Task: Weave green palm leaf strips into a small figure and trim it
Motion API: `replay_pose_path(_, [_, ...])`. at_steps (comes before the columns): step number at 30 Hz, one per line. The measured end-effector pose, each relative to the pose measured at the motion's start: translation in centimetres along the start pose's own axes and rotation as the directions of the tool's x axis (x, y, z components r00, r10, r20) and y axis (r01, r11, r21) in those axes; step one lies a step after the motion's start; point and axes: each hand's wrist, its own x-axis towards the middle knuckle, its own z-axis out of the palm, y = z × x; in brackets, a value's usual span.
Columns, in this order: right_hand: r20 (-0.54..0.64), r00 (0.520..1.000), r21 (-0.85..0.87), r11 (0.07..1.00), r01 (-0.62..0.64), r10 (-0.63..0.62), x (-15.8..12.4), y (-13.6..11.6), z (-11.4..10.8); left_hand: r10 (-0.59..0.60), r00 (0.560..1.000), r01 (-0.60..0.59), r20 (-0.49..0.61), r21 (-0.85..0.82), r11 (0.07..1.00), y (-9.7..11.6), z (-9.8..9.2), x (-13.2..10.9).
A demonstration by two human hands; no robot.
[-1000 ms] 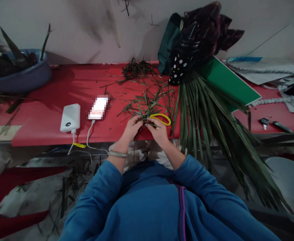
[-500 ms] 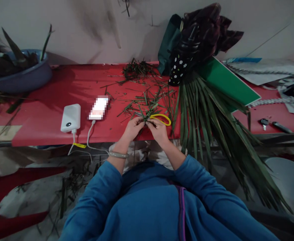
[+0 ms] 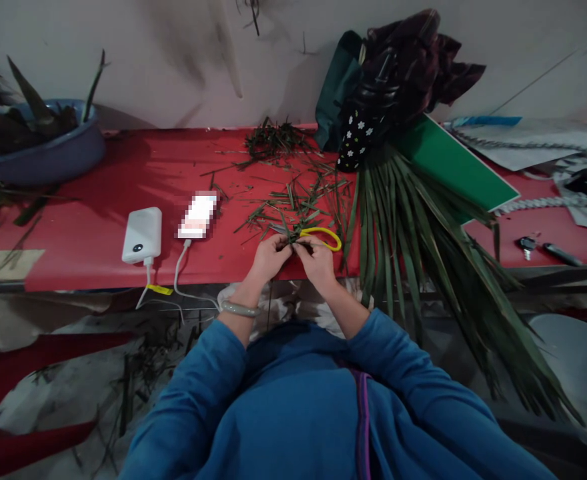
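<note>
Near the table's front edge, my left hand and my right hand meet with fingertips pinched together. Between them is a small bunch of green leaf strips, which both hands grip; its lower part is hidden by my fingers. Just behind my right hand lies a yellow loop handle, seemingly of scissors, whose other end is mostly covered by the leaf strips. Cut leaf pieces are strewn on the red table behind my hands.
Long palm leaves hang over the table edge at right, beside a green board and dark bags. Left stand a white power bank, a cabled phone and a blue basin of plants. Keys lie far right.
My left hand has shifted slightly to the right, and its wrist with the bangle has turned a little. Both hands keep their pinch on the leaf strips.
</note>
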Motion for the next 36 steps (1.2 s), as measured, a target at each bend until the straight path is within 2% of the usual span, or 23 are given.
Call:
replay_pose_path(6, [-0.004,0.997,0.036,0.997,-0.075,0.075,0.4,0.5,-0.1,-0.014,0.999,0.012,0.029,0.072,0.997,0.6,-0.1,-0.1])
replay_pose_path(11, [0.037,0.998,0.043,0.997,-0.058,0.057,0.8,1.1,0.0,-0.07,0.995,0.068,0.069,0.029,0.997,1.1,-0.3,-0.2])
replay_pose_path(15, [0.063,0.997,0.051,0.998,-0.046,0.043,1.1,1.5,0.1,-0.03,0.997,0.033,0.074,-0.048,0.998,1.1,-0.5,-0.2])
replay_pose_path(17, [0.08,0.996,0.065,0.996,-0.054,0.048,1.1,1.6,0.1,-0.02,0.999,0.021,0.033,-0.029,0.999,1.0,-0.5,-0.2])
replay_pose_path(24, [0.128,0.982,0.138,0.979,-0.153,0.136,0.9,0.6,0.1,0.053,0.988,-0.022,-0.148,0.204,0.979,0.7,0.0,0.1])
replay_pose_path(28, [0.113,0.984,0.143,0.978,-0.151,0.135,0.7,0.1,0.1,0.074,0.977,-0.015,-0.2,0.283,0.959,1.0,0.2,0.1])
replay_pose_path(33, [0.092,0.992,0.122,0.988,-0.097,0.086,0.6,0.1,0.1,0.027,0.974,0.026,-0.227,0.229,0.973,1.0,0.2,0.2])
replay_pose_path(36, [0.091,0.991,0.159,0.981,-0.11,0.096,0.5,0.0,0.0,-0.021,0.968,0.063,-0.251,0.163,0.985,1.1,0.2,0.3])
